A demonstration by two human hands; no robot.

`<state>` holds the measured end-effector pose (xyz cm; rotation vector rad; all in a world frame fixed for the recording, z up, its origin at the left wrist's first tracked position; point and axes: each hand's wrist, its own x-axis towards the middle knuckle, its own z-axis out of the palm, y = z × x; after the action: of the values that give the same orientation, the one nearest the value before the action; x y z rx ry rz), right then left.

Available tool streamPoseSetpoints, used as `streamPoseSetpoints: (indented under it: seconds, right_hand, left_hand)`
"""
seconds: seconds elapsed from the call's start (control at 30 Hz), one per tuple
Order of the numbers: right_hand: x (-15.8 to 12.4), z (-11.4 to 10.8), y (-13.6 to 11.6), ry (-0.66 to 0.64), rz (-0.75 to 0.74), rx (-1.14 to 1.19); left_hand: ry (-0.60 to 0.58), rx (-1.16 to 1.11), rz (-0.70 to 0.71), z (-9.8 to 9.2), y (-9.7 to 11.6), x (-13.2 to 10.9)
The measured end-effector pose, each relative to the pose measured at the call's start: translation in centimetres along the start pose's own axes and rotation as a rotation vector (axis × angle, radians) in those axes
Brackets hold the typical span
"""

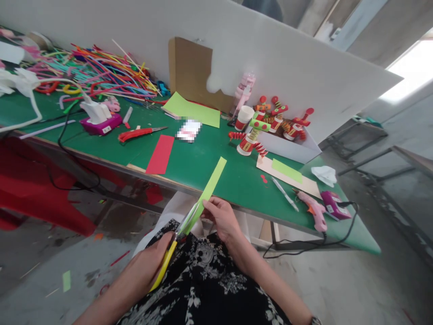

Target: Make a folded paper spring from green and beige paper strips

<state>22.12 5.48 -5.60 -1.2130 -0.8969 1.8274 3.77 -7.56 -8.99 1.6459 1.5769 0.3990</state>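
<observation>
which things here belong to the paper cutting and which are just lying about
Seemingly in the job:
- yellow-handled scissors, in the left hand
- green paper strip, in the right hand

Apparently lying about:
- red paper piece
- red-handled tool
- pink glue gun

- Paper strip (213,180): plain light green
- Scissors (164,266): yellow handles, silver blades
- Shirt (216,289): black, white floral print
- Bench (199,162): green top
- Paper rectangle (160,155), bench front edge: solid red
- Utility knife (135,134), left of that: red handle
- Stick pile (111,72), back edge, left end: red, yellow, blue, green, pink mix
- Glue gun (316,212), front edge, right end: pink, orange trigger
- Paper cup (244,118), back edge: white, red band
</observation>
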Motion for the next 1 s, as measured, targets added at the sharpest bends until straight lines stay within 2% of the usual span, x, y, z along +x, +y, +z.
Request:
streamPoseSetpoints:
  seconds: [0.23, 0.53, 0.67, 0.83, 1.0]
  right_hand:
    - [-0.2, 0.2, 0.8, -0.017, 0.016, -0.028]
    - [-0.5, 0.4, 0.8, -0.015, 0.033, -0.036]
    - [-0.6, 0.5, 0.8, -0.021, 0.017, -0.034]
    - [-0.7, 0.5, 0.8, -0.022, 0.019, -0.034]
    - [-0.7, 0.5, 0.9, -0.018, 0.024, -0.028]
  left_hand:
    - [0.043, 0.049, 0.056, 0.4, -0.5, 0.2]
    - [0.061, 0.105, 0.083, 0.1, 0.4, 1.0]
    - [0.054, 0.152, 0.028, 0.0, 0.7, 1.1]
    - [-0.017, 0.180, -0.044, -0.3, 1.4, 1.2]
    - [-0.042, 0.147, -0.071, -0.6, 1.8, 1.1]
